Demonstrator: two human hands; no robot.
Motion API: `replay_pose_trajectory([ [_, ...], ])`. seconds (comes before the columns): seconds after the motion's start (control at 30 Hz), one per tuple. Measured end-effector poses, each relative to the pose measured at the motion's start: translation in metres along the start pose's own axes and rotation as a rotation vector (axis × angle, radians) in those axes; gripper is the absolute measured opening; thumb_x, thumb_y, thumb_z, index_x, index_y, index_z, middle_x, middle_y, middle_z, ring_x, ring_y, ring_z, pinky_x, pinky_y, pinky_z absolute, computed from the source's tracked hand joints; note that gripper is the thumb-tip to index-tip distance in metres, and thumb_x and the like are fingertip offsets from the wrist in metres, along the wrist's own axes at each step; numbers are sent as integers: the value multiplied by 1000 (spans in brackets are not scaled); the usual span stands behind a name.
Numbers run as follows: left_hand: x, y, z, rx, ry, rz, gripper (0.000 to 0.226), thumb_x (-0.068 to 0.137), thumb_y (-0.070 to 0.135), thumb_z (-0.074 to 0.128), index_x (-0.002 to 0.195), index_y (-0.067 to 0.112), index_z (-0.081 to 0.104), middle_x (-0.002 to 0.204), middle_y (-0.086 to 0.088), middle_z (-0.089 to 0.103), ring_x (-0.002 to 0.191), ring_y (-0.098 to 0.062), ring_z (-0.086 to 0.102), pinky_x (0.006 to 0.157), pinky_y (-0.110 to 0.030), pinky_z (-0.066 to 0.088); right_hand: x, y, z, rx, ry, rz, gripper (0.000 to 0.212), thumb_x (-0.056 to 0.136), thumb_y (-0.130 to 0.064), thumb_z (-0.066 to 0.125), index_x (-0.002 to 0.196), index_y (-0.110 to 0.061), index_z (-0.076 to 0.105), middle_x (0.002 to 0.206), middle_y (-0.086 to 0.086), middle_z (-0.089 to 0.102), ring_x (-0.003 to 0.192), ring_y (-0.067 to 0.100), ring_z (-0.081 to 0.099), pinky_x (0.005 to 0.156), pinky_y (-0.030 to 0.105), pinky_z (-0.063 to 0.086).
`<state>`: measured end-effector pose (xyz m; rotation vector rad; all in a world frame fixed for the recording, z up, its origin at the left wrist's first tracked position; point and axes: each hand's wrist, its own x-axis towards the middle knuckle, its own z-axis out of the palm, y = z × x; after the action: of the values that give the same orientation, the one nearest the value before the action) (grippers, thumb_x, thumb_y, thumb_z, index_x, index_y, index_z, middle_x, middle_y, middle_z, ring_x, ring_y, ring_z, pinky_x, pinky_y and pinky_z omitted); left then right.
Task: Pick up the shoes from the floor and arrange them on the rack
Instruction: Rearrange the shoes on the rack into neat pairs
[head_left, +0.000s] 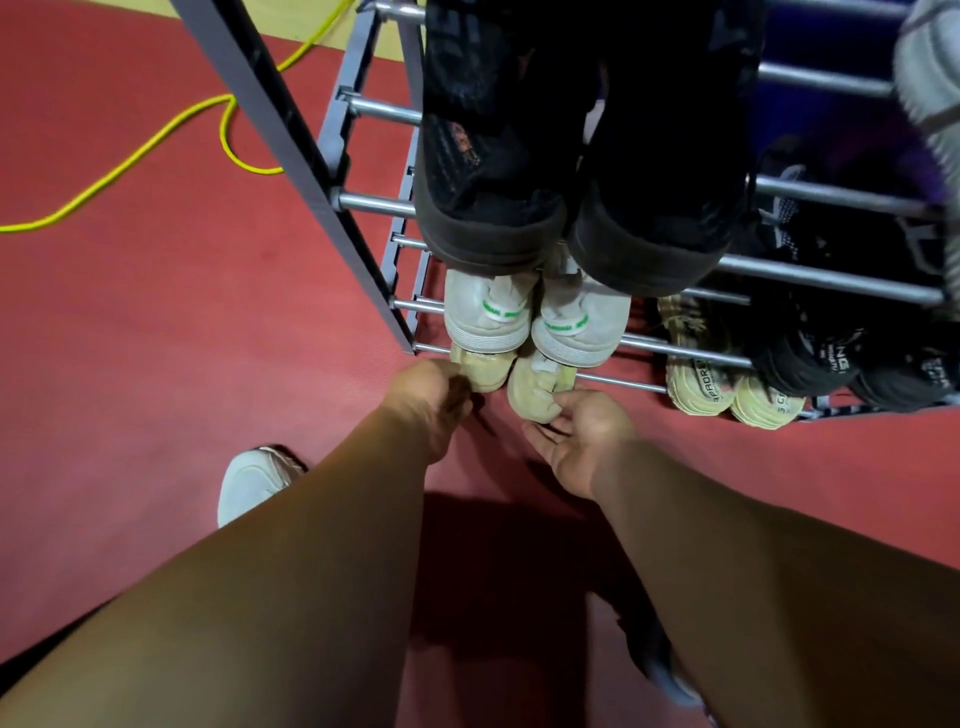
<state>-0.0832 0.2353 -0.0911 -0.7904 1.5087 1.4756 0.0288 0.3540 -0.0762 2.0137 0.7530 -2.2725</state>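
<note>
**Both hands at a pale yellow pair on the rack's lowest shelf**

A pale yellow fabric sneaker (480, 371) and its pale yellow twin (535, 395) sit heel-out on the bottom bars of the grey metal-bar shoe rack (374, 200). The left hand (423, 400) curls its fingers round the first heel. The right hand (587, 441) cups the twin, thumb on top, fingers seemingly curled beneath. The shelf above holds grey-white sneakers with green tabs (488, 317), and the top shelf holds black shoes (571, 156). A white sneaker (249, 483) lies on the red floor mat (156, 338), near a yellow cable (130, 161).
</note>
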Motion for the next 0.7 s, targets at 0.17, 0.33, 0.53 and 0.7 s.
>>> replay_pose_trajectory([
  [0.17, -5, 0, 4, -55, -1, -50, 14, 92, 7, 54, 80, 8, 61, 71, -8, 55, 61, -19, 51, 67, -31, 46, 1, -3, 0, 34, 17, 2, 22, 100, -8, 52, 107, -17, 70, 116, 14, 71, 105, 29, 69, 100, 48, 55],
  [0.33, -2, 0, 9, -65, -6, -64, 12, 95, 12, 54, 89, 9, 64, 93, -12, 64, 86, -24, 58, 70, -30, 51, 0, -2, 3, 63, 9, -10, 33, 101, -10, 50, 117, -29, 72, 118, 4, 72, 106, 24, 68, 102, 44, 53],
  [0.53, 3, -2, 10, -91, -18, -82, 15, 96, 14, 55, 84, 8, 63, 84, -9, 62, 80, -21, 57, 83, -31, 53, 1, -5, 5, 74, 12, -16, 33, 102, -12, 51, 119, -30, 71, 119, 1, 73, 105, 21, 69, 102, 41, 53],
  [0.7, 6, -4, 11, -99, 4, -59, 7, 94, 14, 58, 91, 10, 63, 96, -11, 62, 85, -23, 58, 70, -28, 53, 4, -4, 7, 89, 19, -33, 35, 103, -12, 50, 124, -31, 70, 120, 1, 72, 103, 22, 69, 101, 42, 54],
])
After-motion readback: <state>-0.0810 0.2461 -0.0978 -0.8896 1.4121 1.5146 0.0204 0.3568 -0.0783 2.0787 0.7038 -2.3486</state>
